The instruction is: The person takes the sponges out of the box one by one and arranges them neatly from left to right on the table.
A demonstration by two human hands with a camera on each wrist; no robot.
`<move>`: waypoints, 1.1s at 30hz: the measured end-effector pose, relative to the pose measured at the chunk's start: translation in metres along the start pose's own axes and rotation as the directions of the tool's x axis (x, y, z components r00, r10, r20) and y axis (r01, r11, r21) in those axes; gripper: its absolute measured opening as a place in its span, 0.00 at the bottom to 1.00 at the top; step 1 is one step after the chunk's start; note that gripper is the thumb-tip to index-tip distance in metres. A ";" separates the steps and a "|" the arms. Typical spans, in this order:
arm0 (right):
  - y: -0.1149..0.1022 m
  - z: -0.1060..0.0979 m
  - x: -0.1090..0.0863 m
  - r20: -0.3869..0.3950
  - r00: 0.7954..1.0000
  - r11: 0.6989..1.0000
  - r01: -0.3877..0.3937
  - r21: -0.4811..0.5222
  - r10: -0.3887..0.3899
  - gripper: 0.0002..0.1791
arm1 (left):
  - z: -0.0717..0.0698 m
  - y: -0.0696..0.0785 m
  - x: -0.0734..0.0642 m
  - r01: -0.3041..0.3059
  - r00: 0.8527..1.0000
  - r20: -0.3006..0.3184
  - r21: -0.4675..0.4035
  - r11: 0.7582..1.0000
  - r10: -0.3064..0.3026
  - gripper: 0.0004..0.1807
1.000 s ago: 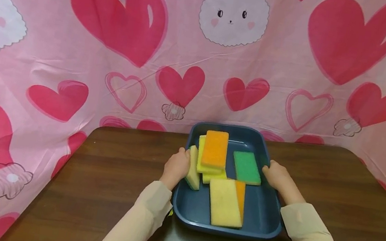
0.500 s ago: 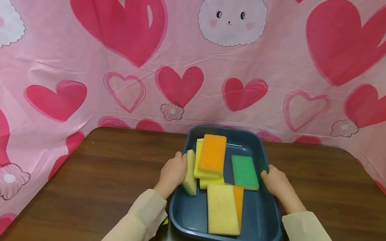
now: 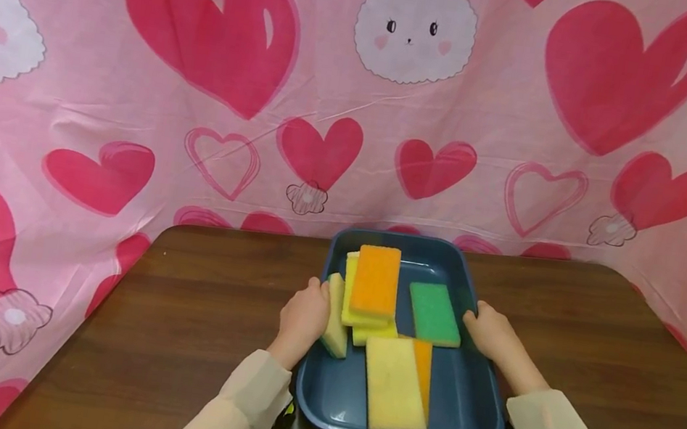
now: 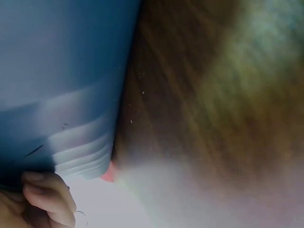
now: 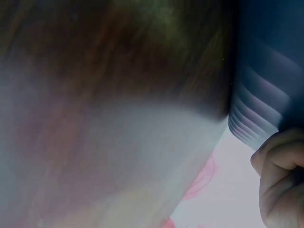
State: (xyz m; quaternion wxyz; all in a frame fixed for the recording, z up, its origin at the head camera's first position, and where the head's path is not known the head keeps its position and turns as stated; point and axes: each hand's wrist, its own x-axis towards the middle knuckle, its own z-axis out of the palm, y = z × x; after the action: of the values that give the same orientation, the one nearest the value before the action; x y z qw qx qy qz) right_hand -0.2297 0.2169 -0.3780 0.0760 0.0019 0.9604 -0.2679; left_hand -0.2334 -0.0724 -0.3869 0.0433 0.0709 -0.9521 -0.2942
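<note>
Both hands hold a dark blue rectangular tray (image 3: pixel 468 408) by its long sides. My left hand (image 3: pixel 304 314) grips the left rim, and my right hand (image 3: pixel 497 337) grips the right rim; curled fingers show in each wrist view. Inside the tray, an orange sponge (image 3: pixel 376 280) lies on top of yellow sponges (image 3: pixel 374 334). A pale yellow sponge (image 3: pixel 336 316) leans on the left wall beside my left hand. A green-faced sponge (image 3: pixel 435 314) lies at the right. Nearer the front, another pale yellow sponge (image 3: pixel 395 384) partly covers an orange one (image 3: pixel 422 372).
The tray is over a dark brown wooden table (image 3: pixel 204 312), whose wood shows on both sides. A pink cloth (image 3: pixel 239 68) with hearts and rabbits hangs behind the table and along its sides.
The tray has moved a little toward me with both hands still gripping its rims. The sponges have moved along inside it, their arrangement much the same.
</note>
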 end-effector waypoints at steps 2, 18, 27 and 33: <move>0.000 0.001 -0.001 -0.002 1.000 1.000 -0.001 0.007 0.001 0.26 | 0.000 -0.001 -0.001 -0.002 1.000 -0.001 0.002 1.000 0.002 0.18; -0.006 0.001 -0.008 0.024 0.999 0.999 -0.022 0.024 0.021 0.31 | -0.008 -0.001 -0.005 0.020 1.000 0.024 0.008 1.000 -0.020 0.18; -0.005 0.001 -0.011 0.013 1.000 0.999 -0.023 0.046 0.022 0.26 | -0.009 -0.002 -0.008 0.023 0.999 0.038 0.004 1.000 -0.023 0.19; -0.007 0.002 -0.015 0.007 1.000 0.998 -0.026 0.056 0.026 0.25 | -0.009 -0.003 -0.011 0.035 0.998 0.047 0.014 0.999 -0.036 0.19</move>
State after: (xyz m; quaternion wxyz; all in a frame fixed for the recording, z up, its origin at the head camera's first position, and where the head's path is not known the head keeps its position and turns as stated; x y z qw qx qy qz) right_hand -0.2151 0.2106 -0.3741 0.0824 0.0158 0.9522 -0.2936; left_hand -0.2208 -0.0787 -0.3815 0.0150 0.0812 -0.9533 -0.2904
